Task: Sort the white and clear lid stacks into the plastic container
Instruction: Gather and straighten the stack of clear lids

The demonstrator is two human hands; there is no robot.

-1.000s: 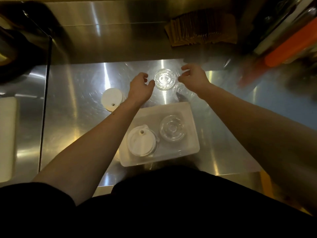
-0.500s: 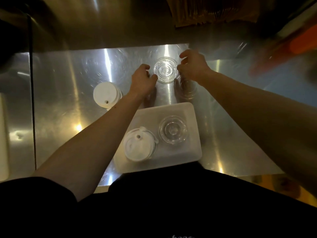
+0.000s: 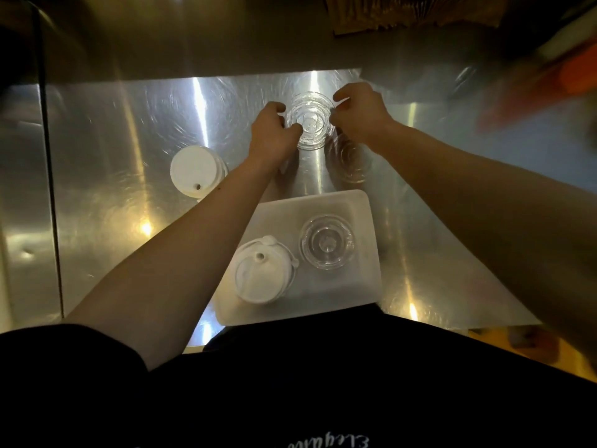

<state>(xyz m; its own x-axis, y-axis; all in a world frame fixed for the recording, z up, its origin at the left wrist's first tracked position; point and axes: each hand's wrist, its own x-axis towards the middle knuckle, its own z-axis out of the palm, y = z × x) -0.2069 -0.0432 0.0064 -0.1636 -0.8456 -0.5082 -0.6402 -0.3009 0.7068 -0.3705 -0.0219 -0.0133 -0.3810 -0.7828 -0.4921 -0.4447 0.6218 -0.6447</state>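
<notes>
A stack of clear lids (image 3: 310, 119) stands on the steel counter, gripped from both sides by my left hand (image 3: 274, 134) and my right hand (image 3: 360, 116). Just right of it and nearer to me sits a second clear lid stack (image 3: 352, 163), partly hidden under my right wrist. A white lid stack (image 3: 195, 171) stands to the left of my left forearm. The white plastic container (image 3: 368, 240) lies close to my body and holds a white lid stack (image 3: 261, 274) on its left and a clear lid stack (image 3: 326, 242) on its right.
The steel counter (image 3: 122, 202) ends at a raised back wall. Brown paper sleeves (image 3: 403, 11) lie on the shelf behind. Blurred orange items (image 3: 555, 82) crowd the far right. A dark vertical seam (image 3: 48, 189) splits the counter at left.
Both hands have closed in on the clear lid stack, now touching its two sides. The camera has tilted down, so the counter items sit lower in view.
</notes>
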